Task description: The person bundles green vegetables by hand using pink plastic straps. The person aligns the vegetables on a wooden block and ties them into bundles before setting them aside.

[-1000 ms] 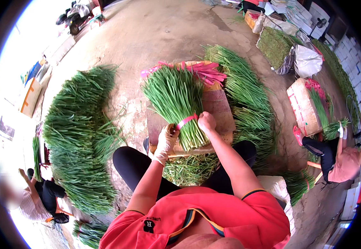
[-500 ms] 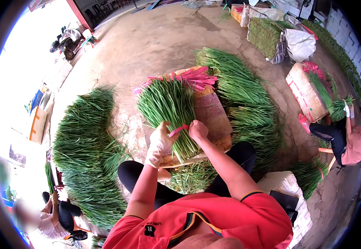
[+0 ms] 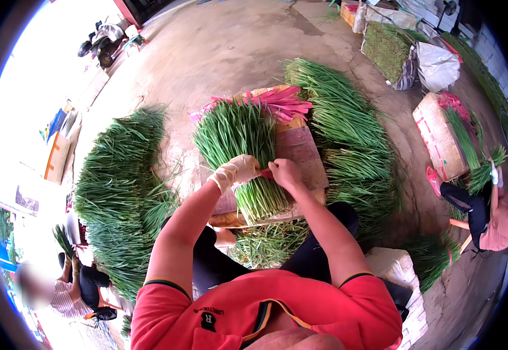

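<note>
A thick bundle of green chives (image 3: 237, 133) lies on a box-like stand between my knees, leaves pointing away and pale stems toward me. A short piece of pink-red strip (image 3: 267, 174) shows at the bundle's right side, between my hands. My left hand (image 3: 239, 170), in a whitish glove, lies across the bundle, closed at the strip. My bare right hand (image 3: 285, 173) is closed on the strip just right of it. The fingertips and the strip's far run are partly hidden. More pink strips (image 3: 286, 104) lie loose behind the bundle on the stand (image 3: 306, 157).
Long heaps of chives lie on the floor, one at left (image 3: 117, 198) and one at right (image 3: 347, 128). Cut leaves (image 3: 265, 248) litter the ground between my legs. A white foam box (image 3: 391, 265) stands by my right side. Two other people sit working at the far sides.
My left hand has moved right, over the bundle, with its glove now near my right hand. My right hand has shifted slightly. Less of the pink strip shows.
</note>
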A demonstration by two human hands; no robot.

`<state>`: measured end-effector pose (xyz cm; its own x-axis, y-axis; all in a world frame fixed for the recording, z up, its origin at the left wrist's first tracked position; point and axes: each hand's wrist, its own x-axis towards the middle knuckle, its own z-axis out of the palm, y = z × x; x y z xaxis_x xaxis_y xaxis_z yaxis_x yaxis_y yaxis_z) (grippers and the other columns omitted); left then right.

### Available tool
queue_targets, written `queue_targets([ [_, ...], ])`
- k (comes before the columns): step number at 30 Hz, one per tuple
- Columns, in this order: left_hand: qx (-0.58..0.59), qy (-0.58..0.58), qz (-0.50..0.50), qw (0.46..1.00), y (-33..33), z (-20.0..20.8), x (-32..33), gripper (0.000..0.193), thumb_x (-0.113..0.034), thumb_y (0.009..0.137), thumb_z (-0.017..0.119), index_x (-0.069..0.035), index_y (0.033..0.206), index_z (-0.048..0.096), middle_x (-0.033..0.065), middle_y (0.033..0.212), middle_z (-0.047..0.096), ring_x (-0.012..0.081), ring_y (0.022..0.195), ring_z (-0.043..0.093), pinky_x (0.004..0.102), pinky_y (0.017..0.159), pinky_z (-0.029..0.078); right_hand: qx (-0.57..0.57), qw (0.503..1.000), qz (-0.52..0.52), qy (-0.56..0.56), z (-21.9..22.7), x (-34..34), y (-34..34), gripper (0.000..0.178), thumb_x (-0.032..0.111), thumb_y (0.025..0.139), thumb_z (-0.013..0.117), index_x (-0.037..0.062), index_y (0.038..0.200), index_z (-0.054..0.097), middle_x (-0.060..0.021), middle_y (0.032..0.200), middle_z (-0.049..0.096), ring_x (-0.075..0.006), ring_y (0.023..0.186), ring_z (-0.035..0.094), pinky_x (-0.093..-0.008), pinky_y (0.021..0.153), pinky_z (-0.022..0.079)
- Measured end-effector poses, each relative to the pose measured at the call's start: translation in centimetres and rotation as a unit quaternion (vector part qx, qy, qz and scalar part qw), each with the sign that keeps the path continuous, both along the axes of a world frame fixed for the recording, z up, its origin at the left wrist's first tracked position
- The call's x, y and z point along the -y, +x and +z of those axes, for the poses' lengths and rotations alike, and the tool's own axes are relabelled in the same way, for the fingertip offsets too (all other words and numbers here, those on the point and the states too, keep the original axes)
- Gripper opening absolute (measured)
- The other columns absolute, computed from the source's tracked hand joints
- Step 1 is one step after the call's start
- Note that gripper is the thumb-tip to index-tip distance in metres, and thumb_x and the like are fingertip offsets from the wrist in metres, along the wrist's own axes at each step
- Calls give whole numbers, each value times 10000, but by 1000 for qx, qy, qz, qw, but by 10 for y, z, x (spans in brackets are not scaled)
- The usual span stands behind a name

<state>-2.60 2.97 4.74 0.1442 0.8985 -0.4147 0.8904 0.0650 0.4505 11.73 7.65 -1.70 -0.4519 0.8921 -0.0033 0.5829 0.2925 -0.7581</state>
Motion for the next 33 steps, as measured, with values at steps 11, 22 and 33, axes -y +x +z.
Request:
queue_targets([
  [11,-90,346,42,933,17,-30,42,104,-125,715,536,-30,674,518,115,739,494,310,623,522,374,503,434,-294,907,153,-258,-7,-8,17,276,265,738,573,10,633,569,-57,529,524,-118,477,473,-279,482,384],
  [22,0,390,33,920,10,-45,39,97,-63,683,560,-33,633,482,110,684,468,306,587,500,365,491,421,-51,987,151,-22,-18,11,43,214,92,669,564,-25,845,530,-240,741,550,-374,741,530,-413,651,422],
  [33,-7,355,11,935,17,-41,28,79,-94,694,544,-33,656,511,112,696,480,307,598,503,368,510,428,-42,997,6,63,-64,-3,17,134,106,705,567,0,771,517,-192,653,546,-358,629,531,-383,553,424],
])
